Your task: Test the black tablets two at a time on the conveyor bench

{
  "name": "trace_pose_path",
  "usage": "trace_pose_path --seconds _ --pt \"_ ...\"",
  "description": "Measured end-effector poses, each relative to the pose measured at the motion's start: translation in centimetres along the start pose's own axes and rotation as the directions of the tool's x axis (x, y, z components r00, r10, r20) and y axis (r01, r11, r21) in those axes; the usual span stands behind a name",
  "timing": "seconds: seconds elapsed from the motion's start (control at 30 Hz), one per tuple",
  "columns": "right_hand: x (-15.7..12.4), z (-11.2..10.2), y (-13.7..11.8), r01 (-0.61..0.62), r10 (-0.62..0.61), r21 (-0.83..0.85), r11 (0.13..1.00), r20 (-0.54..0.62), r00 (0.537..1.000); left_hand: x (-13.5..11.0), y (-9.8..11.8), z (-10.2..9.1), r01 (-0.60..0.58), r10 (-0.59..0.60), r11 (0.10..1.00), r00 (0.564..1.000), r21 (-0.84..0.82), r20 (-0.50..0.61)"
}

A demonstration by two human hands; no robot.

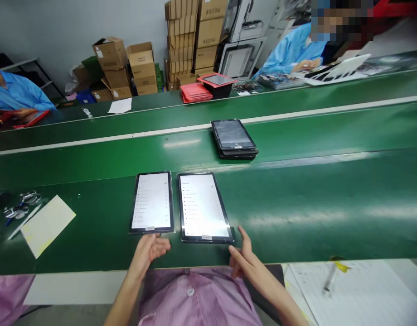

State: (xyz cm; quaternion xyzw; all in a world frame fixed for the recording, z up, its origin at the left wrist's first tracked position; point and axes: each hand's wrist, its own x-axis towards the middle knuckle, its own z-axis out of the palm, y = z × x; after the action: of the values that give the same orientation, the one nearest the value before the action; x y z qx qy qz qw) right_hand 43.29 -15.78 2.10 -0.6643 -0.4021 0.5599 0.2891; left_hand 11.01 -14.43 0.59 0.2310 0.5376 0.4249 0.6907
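Two tablets with lit white list screens lie side by side on the green bench (103, 246) in front of me. My left hand (147, 253) is just below the bottom edge of the left tablet (152, 201), its fingers apart and holding nothing. Close to the lower right corner of the right tablet (204, 206) is my right hand (244, 258), with thumb and index finger spread and nothing in its grasp. Whether either hand touches a tablet, I cannot tell. Farther back sits a stack of dark-screened tablets (234, 138).
At left lie a pale paper sheet (48, 226) and tangled cables (21, 206). A pen (330, 278) rests on written sheets (365, 294) at lower right. Red sleeves (196, 92) are piled across the bench. Co-workers in blue (286, 50) sit opposite, before stacked cartons (181, 38).
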Motion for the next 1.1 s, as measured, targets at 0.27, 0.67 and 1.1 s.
trace_pose_path --seconds 0.27,0.67,1.1 --pt "4.5 3.1 -6.8 0.595 -0.730 -0.752 0.282 0.235 0.642 -0.1 1.8 -2.5 -0.288 0.808 0.236 0.589 0.928 -0.023" --pt "6.4 0.0 -5.1 0.540 -0.869 -0.765 0.351 -0.052 0.491 2.9 2.2 -3.0 -0.259 0.858 -0.089 0.470 0.962 0.206" --pt "5.6 4.1 -6.0 0.567 -0.793 -0.798 0.206 0.203 0.574 3.9 2.3 -4.3 -0.450 0.865 0.275 0.501 0.850 -0.015"
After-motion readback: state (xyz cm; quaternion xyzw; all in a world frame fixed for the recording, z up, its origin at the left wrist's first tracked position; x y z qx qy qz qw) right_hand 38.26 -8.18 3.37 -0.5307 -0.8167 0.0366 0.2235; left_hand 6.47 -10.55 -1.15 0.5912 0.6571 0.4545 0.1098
